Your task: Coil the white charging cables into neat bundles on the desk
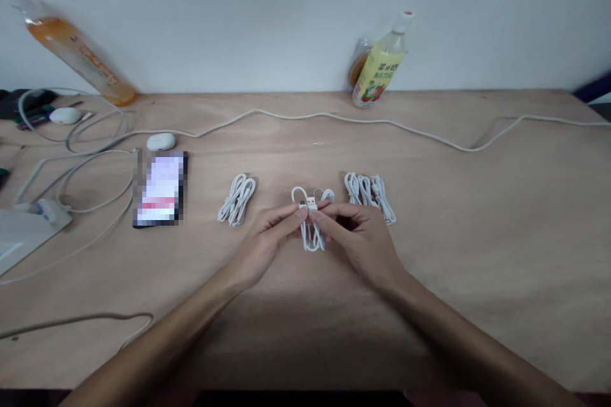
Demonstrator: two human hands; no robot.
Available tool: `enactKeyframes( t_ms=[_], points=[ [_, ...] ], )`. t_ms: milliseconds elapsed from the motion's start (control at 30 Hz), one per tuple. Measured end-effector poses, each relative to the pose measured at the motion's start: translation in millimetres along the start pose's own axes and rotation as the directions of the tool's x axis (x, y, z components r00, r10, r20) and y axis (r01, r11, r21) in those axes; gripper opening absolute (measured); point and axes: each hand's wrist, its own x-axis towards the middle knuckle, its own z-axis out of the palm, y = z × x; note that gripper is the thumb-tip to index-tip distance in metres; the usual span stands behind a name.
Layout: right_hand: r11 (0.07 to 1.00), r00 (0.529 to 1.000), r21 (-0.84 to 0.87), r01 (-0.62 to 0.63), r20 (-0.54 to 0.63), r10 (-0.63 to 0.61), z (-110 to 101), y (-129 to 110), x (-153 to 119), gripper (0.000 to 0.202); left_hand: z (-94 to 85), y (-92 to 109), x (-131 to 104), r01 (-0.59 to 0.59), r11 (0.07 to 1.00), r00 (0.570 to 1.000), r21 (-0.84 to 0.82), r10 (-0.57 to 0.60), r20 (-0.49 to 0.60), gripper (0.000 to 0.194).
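Note:
A white USB cable (312,243), folded into loops, is pinched between both hands above the middle of the table. My left hand (272,235) is closed on its left side, thumb beside one connector. My right hand (363,235) grips the right side by the USB plug (312,201), which points away from me. Left of the hands lies a coiled white cable bundle (237,200). Just beyond my right hand are several more coiled white cables (365,189), partly covered by that hand.
A phone (162,187), a white earbud case (161,142) and tangled cords lie to the left. One long white cord (324,116) crosses the table (477,235) near the wall. An orange drink bottle (86,57) and a yellow-labelled bottle (382,63) stand at the back.

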Motion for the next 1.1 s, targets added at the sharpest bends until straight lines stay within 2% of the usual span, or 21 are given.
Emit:
enactKeyframes(
  t_ms=[1100],
  points=[
    [1.000,1.000,-0.021,0.021,0.013,-0.021,-0.8,-0.1,0.4,0.028,0.0,1.2,-0.2,0.016,1.000,1.000,0.026,-0.015,-0.009,0.034]
  ],
)
